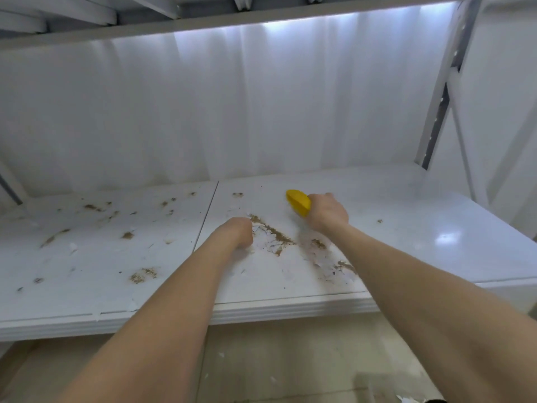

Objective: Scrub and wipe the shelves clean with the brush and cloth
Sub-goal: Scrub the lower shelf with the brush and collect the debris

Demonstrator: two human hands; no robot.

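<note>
Scrubbing is judged to be in hand: the yellow brush (297, 205) is clamped in the right grip (327, 212), toward the back edge of the shelf (436, 216). The left grip (236, 232) is curled mid-shelf; whether anything is held cannot be told. Next, the brown grit (271, 231) between them would need firm brush strokes.

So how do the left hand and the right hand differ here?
The right hand grips a yellow plastic brush; the left hand is curled with nothing visible in it. The right hand reaches farther back on the white shelf than the left hand. Both are bare and over the shelf's right panel.
</note>
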